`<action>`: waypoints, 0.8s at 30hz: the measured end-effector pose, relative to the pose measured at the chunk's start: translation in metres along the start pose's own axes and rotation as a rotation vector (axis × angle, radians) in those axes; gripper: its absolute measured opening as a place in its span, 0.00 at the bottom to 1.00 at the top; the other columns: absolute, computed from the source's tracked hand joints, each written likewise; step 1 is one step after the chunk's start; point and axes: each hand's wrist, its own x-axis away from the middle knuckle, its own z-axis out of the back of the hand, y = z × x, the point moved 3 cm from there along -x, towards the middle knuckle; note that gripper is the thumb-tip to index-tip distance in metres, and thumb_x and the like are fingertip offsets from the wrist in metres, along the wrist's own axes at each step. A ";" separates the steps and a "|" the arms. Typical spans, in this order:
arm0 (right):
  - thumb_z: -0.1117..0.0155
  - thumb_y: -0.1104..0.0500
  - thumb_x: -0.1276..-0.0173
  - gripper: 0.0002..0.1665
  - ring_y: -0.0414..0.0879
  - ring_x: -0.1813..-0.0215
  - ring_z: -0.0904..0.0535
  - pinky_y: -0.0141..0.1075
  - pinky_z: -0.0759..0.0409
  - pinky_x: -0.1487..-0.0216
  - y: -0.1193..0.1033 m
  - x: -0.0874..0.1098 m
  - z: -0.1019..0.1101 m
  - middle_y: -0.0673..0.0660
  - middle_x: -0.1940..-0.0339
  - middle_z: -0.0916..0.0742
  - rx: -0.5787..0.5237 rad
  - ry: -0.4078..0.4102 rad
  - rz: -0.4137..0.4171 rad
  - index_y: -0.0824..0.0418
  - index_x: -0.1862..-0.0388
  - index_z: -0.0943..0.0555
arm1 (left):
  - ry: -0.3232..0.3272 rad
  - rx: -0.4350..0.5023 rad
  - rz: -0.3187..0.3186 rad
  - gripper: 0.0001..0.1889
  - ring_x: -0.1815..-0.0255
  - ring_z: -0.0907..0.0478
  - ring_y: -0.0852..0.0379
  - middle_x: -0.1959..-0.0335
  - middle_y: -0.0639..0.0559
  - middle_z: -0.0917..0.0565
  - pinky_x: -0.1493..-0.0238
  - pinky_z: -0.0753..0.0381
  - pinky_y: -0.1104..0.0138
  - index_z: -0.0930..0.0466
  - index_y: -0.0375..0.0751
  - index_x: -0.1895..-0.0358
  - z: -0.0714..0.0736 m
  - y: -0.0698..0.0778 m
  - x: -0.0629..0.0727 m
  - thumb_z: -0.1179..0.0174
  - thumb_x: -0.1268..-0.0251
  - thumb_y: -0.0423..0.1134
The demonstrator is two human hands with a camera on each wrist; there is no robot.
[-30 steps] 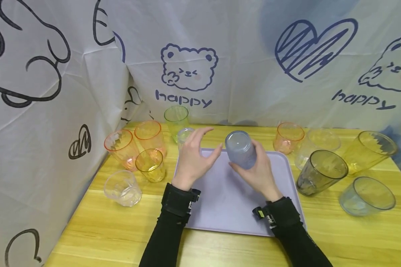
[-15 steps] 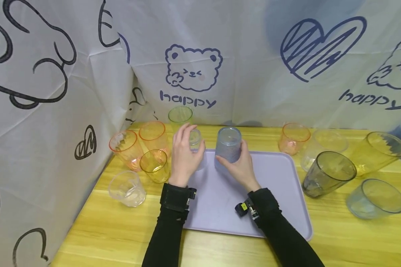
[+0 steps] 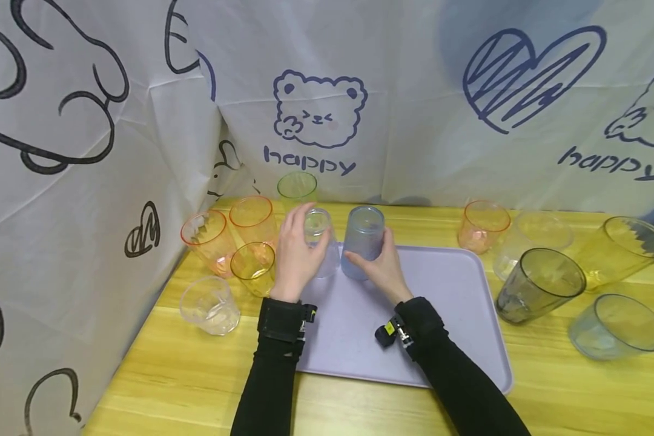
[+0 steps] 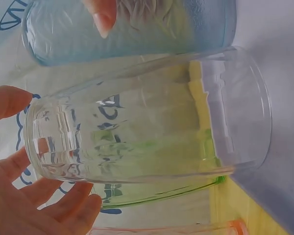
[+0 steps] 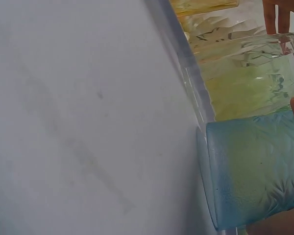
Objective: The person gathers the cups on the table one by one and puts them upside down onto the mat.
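Left arm: your black sleeve (image 3: 267, 387) rises nearly straight from the bottom edge of the head view.
Left wrist: a black band (image 3: 281, 321) encircles it, a small camera (image 3: 309, 313) on the inner side.
Left hand (image 3: 296, 257): in a holding pose; fingers curved, thumb (image 4: 9, 102) opposed.
Right arm: your second sleeve (image 3: 460, 375) slants up and leftward.
Right wrist: a matching strap (image 3: 422, 321) carries a yellow-marked unit (image 3: 386, 332).
Right hand (image 3: 386, 266): gripping; thumb crosses the front, fingers largely hidden.
Spacing: your hands are level, near, apart.

The wood-grained table (image 3: 169, 381) bears 1 lilac tray (image 3: 452, 303) and 10 tumblers (image 3: 539, 287).
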 end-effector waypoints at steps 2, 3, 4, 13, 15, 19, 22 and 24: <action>0.22 0.59 0.43 0.51 0.61 0.28 0.29 0.56 0.35 0.23 0.000 -0.001 -0.001 0.67 0.31 0.25 0.007 -0.014 -0.001 0.65 0.27 0.41 | -0.015 0.001 0.006 0.28 0.30 0.29 0.41 0.30 0.42 0.27 0.28 0.30 0.47 0.30 0.42 0.30 -0.001 -0.001 0.000 0.39 0.32 0.45; 0.22 0.59 0.43 0.51 0.61 0.28 0.30 0.57 0.35 0.23 0.000 -0.001 -0.001 0.67 0.31 0.26 0.009 -0.024 0.003 0.65 0.27 0.41 | -0.020 -0.002 0.008 0.29 0.30 0.29 0.41 0.30 0.42 0.27 0.28 0.30 0.47 0.30 0.41 0.30 -0.001 -0.001 0.000 0.39 0.31 0.46; 0.22 0.59 0.43 0.51 0.62 0.27 0.30 0.57 0.35 0.23 0.000 0.000 -0.002 0.67 0.30 0.26 0.016 -0.036 0.008 0.65 0.26 0.41 | -0.023 -0.003 0.009 0.29 0.30 0.29 0.41 0.30 0.42 0.27 0.28 0.29 0.47 0.30 0.41 0.30 -0.002 -0.002 0.000 0.39 0.31 0.46; 0.20 0.56 0.45 0.58 0.63 0.24 0.34 0.59 0.39 0.21 0.004 0.006 0.004 0.68 0.27 0.29 0.077 -0.079 -0.003 0.61 0.23 0.45 | -0.039 -0.024 0.029 0.30 0.30 0.28 0.40 0.29 0.41 0.28 0.30 0.27 0.46 0.32 0.44 0.28 -0.004 -0.003 0.001 0.39 0.31 0.47; 0.20 0.56 0.45 0.59 0.63 0.24 0.34 0.60 0.39 0.21 0.004 0.007 0.007 0.69 0.27 0.30 0.071 -0.080 -0.020 0.60 0.23 0.46 | -0.038 -0.026 0.034 0.30 0.31 0.27 0.40 0.29 0.41 0.28 0.31 0.26 0.46 0.32 0.44 0.28 -0.004 -0.003 0.001 0.38 0.31 0.47; 0.21 0.59 0.44 0.57 0.66 0.24 0.35 0.60 0.38 0.22 0.005 0.008 0.010 0.72 0.26 0.31 0.014 -0.102 -0.064 0.63 0.23 0.46 | -0.028 -0.027 0.032 0.31 0.33 0.25 0.39 0.30 0.40 0.27 0.33 0.24 0.46 0.32 0.43 0.29 -0.004 -0.003 0.001 0.37 0.33 0.47; 0.23 0.61 0.42 0.54 0.67 0.23 0.36 0.59 0.38 0.21 0.006 0.009 0.011 0.72 0.25 0.32 -0.016 -0.123 -0.101 0.64 0.23 0.45 | -0.025 -0.028 0.032 0.31 0.33 0.25 0.39 0.30 0.40 0.26 0.34 0.24 0.46 0.32 0.43 0.29 -0.004 -0.003 0.001 0.37 0.33 0.47; 0.24 0.60 0.41 0.53 0.68 0.23 0.36 0.58 0.38 0.21 0.006 0.009 0.011 0.72 0.25 0.33 -0.016 -0.133 -0.120 0.64 0.23 0.44 | -0.028 -0.028 0.035 0.31 0.34 0.25 0.38 0.30 0.39 0.26 0.34 0.24 0.45 0.32 0.43 0.28 -0.004 -0.003 0.002 0.37 0.32 0.47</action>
